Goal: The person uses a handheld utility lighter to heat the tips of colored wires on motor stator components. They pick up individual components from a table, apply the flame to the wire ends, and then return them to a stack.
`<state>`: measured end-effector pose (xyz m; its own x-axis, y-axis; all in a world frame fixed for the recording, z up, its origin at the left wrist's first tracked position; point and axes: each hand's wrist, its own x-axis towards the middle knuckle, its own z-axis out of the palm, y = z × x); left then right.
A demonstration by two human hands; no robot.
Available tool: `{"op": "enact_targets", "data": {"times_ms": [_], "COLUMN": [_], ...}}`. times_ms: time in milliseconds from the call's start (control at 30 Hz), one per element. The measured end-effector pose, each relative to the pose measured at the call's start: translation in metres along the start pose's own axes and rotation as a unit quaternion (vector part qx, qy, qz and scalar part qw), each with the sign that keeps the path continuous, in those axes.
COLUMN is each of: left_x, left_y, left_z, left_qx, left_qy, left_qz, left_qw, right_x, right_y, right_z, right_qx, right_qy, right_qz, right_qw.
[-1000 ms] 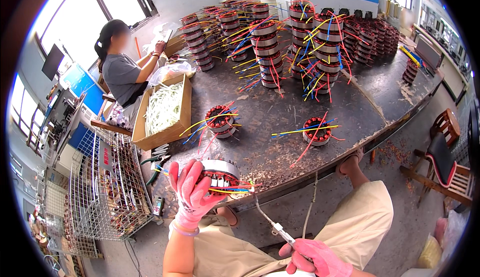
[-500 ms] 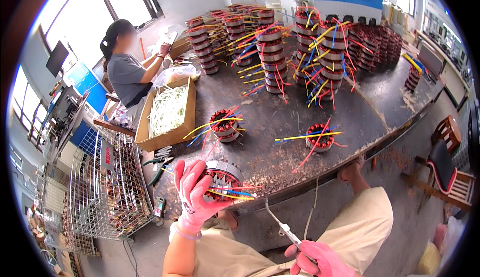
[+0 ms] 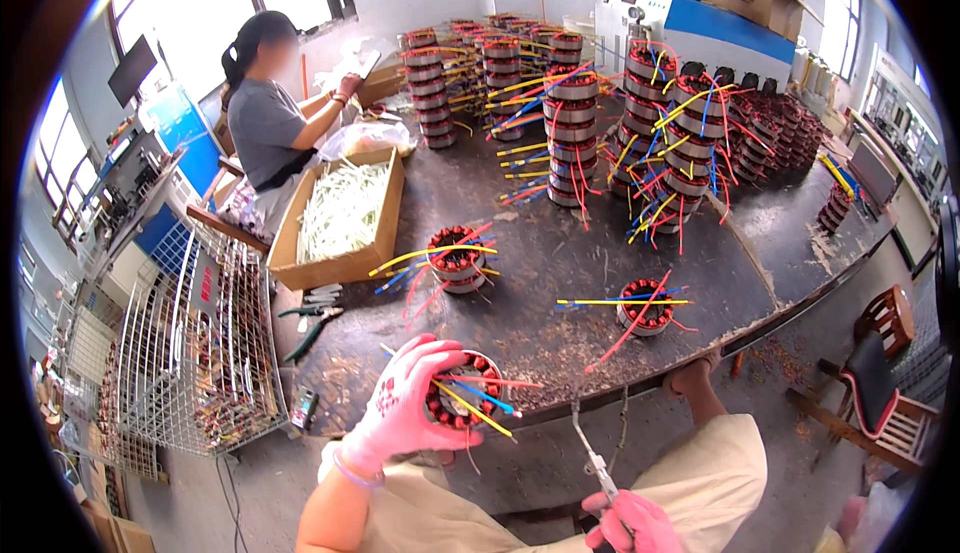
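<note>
My left hand (image 3: 405, 398), in a pink glove, is closed around a motor stator (image 3: 486, 367) just off the table's near edge. The stator's round opening faces me, with red windings around it. Red, blue and yellow leads stick out from it to the right. Lower right, my gloved right hand (image 3: 640, 521) grips a slim wand-like tool (image 3: 601, 469) with a pale shank and a thin bent front end. That thin end points up toward the table edge, apart from the stator. Two more stators, one (image 3: 458, 275) left and one (image 3: 645, 315) right, lie beyond on the table.
Tall stator stacks (image 3: 572, 143) fill the table's far side. A cardboard box (image 3: 385, 236) of pale sleeves stands at left, near a seated person (image 3: 270, 118). Green-handled pliers (image 3: 312, 338) lie by the left edge, beside wire baskets (image 3: 190, 353). A chair (image 3: 872, 383) stands at right.
My left hand has turned the stator so that its opening and leads face me more. The tool in my right hand has swung more upright. The whole view has shifted slightly.
</note>
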<state>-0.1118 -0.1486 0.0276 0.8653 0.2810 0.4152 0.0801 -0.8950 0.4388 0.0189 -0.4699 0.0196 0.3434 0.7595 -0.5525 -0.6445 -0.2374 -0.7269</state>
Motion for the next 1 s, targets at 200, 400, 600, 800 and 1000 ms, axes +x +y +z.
{"op": "enact_targets", "data": {"times_ms": [200, 400, 600, 800, 1000], "left_x": [-0.004, -0.002, -0.003, -0.003, -0.004], "left_y": [-0.033, -0.028, -0.029, -0.032, -0.029], "left_z": [0.019, 0.018, 0.019, 0.02, 0.02], "left_qx": [-0.006, 0.024, 0.034, 0.034, 0.033], "left_qy": [-0.085, -0.124, -0.133, -0.135, -0.132], "left_qz": [-0.004, -0.014, -0.007, -0.007, -0.021], "left_qw": [0.996, 0.992, 0.991, 0.99, 0.99], "right_x": [0.034, 0.039, 0.044, 0.048, 0.051], "right_y": [0.035, 0.034, 0.042, 0.043, 0.045], "right_z": [-0.021, -0.008, -0.009, -0.006, -0.005], "right_qx": [0.021, -0.032, -0.028, -0.043, -0.036], "right_qy": [-0.049, -0.044, -0.046, -0.05, -0.045], "right_qz": [0.016, 0.018, 0.002, -0.002, -0.005], "right_qw": [0.998, 0.998, 0.999, 0.998, 0.998]}}
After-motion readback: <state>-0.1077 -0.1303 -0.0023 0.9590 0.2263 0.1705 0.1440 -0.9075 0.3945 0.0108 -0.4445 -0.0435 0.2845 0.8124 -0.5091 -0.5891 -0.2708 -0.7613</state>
